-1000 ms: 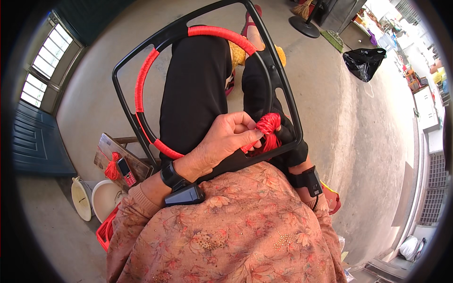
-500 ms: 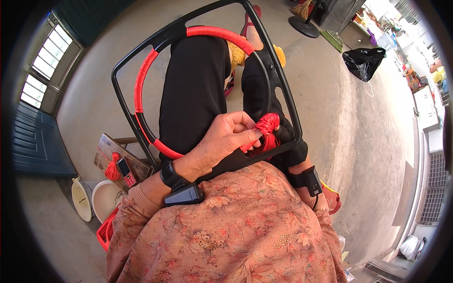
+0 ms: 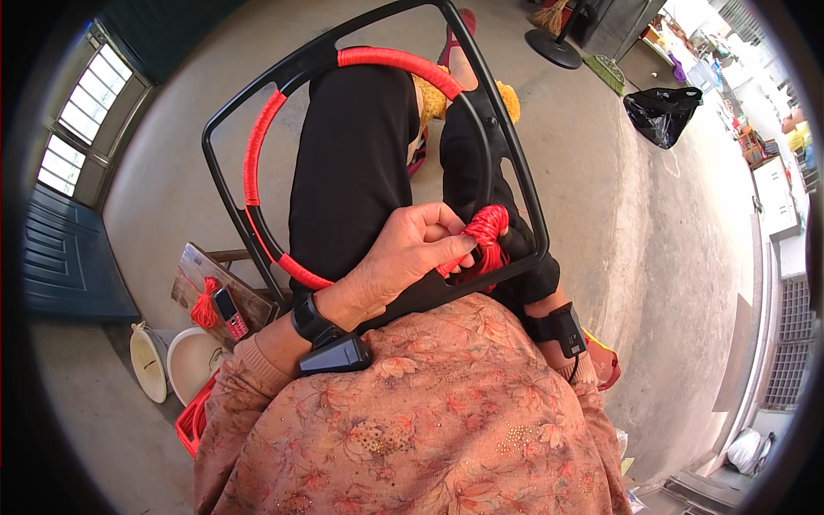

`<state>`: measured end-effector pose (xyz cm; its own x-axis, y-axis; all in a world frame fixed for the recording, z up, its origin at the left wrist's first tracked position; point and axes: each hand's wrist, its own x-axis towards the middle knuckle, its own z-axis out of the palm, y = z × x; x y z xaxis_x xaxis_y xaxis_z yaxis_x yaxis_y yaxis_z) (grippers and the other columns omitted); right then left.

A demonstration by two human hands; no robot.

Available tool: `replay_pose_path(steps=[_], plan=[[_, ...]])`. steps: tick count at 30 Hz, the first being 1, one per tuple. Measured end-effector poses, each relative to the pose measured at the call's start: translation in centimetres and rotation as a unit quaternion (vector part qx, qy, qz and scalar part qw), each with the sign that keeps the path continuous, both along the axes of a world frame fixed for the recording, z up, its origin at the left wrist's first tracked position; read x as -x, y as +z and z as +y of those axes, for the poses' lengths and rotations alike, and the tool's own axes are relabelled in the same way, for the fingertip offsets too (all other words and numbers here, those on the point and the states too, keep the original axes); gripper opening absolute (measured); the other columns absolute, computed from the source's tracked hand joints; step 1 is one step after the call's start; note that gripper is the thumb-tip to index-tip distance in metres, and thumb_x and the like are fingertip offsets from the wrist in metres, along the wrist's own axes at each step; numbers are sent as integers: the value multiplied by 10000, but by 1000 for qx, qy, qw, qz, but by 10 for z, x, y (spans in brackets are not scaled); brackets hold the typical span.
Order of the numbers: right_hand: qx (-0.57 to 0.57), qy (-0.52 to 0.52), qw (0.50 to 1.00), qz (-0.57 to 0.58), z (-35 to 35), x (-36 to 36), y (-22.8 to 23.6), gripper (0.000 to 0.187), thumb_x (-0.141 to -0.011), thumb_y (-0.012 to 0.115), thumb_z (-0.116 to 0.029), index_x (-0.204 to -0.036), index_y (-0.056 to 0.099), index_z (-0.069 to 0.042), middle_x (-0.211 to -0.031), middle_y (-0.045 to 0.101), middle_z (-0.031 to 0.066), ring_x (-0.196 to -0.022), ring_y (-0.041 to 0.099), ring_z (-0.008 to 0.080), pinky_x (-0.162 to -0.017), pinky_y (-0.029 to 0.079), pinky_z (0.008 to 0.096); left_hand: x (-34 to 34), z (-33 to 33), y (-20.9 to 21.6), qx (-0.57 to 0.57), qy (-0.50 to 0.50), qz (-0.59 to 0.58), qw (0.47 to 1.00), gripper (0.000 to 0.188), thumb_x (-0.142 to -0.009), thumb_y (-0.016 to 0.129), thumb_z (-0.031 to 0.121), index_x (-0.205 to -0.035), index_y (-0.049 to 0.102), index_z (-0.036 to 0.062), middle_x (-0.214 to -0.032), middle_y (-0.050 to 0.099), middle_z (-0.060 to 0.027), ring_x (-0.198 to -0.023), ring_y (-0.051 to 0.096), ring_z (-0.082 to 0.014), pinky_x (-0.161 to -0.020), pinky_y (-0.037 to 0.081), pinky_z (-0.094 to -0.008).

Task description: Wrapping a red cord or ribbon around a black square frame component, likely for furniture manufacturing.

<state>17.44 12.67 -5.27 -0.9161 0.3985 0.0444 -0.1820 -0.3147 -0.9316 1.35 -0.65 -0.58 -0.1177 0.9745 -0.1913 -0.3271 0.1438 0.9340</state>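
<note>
Covering parts of a black frame (image 3: pixel 500 129): glossy red cord (image 3: pixel 399 57).

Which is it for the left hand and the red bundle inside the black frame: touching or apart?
Touching. The head view shows the left hand with its fingers against the left side of the red bundle, no gap between.

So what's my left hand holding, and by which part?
Your left hand is holding the red cord bundle, pinched at its left side between thumb and fingers.
</note>
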Motion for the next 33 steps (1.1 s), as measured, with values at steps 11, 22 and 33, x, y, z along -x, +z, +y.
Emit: replay_pose_path(steps=[11, 22, 33], plan=[[24, -13, 999, -20, 0, -2, -1, 440, -897, 605, -338, -1179, 559, -4, -1088, 611, 71, -994, 575, 148, -903, 458, 293, 0, 0, 0, 0, 1, 0, 1000, 108, -908, 630, 105, -933, 578, 14, -804, 686, -97, -692, 615, -73, -651, 483, -199], [59, -6, 998, -1, -1, -1, -5, 423, -904, 602, -361, -1142, 572, -12, -1064, 617, 65, -973, 583, 147, -879, 466, 283, 1, 0, -1, -1, 1, 1, 1000, 118, -908, 637, 120, -930, 575, 22, -802, 688, -93, -690, 615, -68, -646, 484, -198], [63, 19, 998, 4, 4, -1, -9, 447, -903, 603, -399, -1133, 573, -17, -1051, 620, 62, -955, 589, 142, -865, 471, 277, 0, 2, 0, 1, 7, -11, 1000, 120, -910, 634, 119, -935, 574, 17, -800, 686, -96, -685, 615, -70, -636, 485, -195]])
